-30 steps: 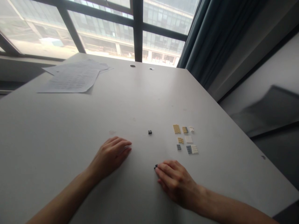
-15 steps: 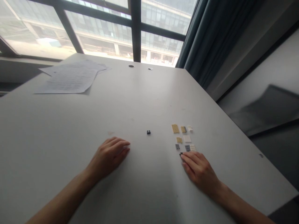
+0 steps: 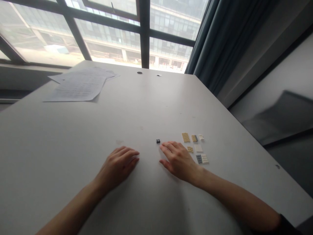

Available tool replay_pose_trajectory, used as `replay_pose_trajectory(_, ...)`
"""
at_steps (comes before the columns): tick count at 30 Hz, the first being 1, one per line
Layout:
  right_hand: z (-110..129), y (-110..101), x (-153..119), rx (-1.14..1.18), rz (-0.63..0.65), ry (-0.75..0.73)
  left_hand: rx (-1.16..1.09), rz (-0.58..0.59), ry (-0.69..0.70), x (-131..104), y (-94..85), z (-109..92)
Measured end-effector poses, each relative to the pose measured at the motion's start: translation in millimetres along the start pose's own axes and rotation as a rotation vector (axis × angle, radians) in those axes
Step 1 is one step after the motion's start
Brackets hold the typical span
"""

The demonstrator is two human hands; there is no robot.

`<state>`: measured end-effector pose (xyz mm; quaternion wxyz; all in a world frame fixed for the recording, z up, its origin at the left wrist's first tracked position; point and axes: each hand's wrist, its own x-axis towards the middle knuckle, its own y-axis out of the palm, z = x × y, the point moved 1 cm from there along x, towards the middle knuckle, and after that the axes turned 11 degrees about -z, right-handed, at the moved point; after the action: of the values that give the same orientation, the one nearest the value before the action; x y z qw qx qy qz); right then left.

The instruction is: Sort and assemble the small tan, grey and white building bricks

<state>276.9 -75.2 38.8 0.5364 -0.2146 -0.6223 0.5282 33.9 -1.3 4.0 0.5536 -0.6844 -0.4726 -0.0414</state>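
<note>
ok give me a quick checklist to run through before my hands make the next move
1. Black building brick in sight: ok, on the white table with nothing over it.
2. Right hand touching that brick: cannot tell; the fingertips are right beside it.
3. Left hand unloaded: ok, no piece shows between thumb and fingers.
4. Gray-and-white studded plate uncovered: ok, it lies to the right of the right hand.
5. Whole table area around the right hand visible: not ok, the hand and forearm block part of it.
6. Printed papers away from both hands: ok, at the far left.
</note>
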Motion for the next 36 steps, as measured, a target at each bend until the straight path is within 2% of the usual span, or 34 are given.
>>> replay_pose_trajectory(3,3,16,19,-0.034,0.052,-0.002,-0.002,-0.007,0.009,1,-0.2,-1)
replay_pose_trajectory(6,-2,21,21,-0.064,0.078,0.029,-0.003,-0.011,0.011,2,0.4,-1)
replay_pose_trajectory(10,-18,9,5,-0.070,0.069,0.093,-0.004,-0.007,0.023,2,1.1,0)
replay_pose_trajectory(16,-56,-8,-19,-0.090,0.020,0.177,-0.004,0.000,0.028,2,0.6,1)
replay_pose_trajectory(19,-62,-12,-25,-0.065,-0.037,0.194,0.000,0.003,0.026,1,0.9,3)
replay_pose_trajectory(22,-51,-15,-34,0.023,-0.135,0.188,-0.004,0.004,0.017,-1,1.1,4)
replay_pose_trajectory(25,-30,-17,-46,0.156,-0.196,0.115,-0.006,0.003,0.012,-1,0.1,4)
replay_pose_trajectory(30,-1,-11,-59,0.294,-0.192,0.000,0.002,-0.011,0.019,2,-2.6,0)
replay_pose_trajectory(36,13,-2,-62,0.343,-0.198,-0.132,0.003,-0.025,0.004,1,-2.8,0)
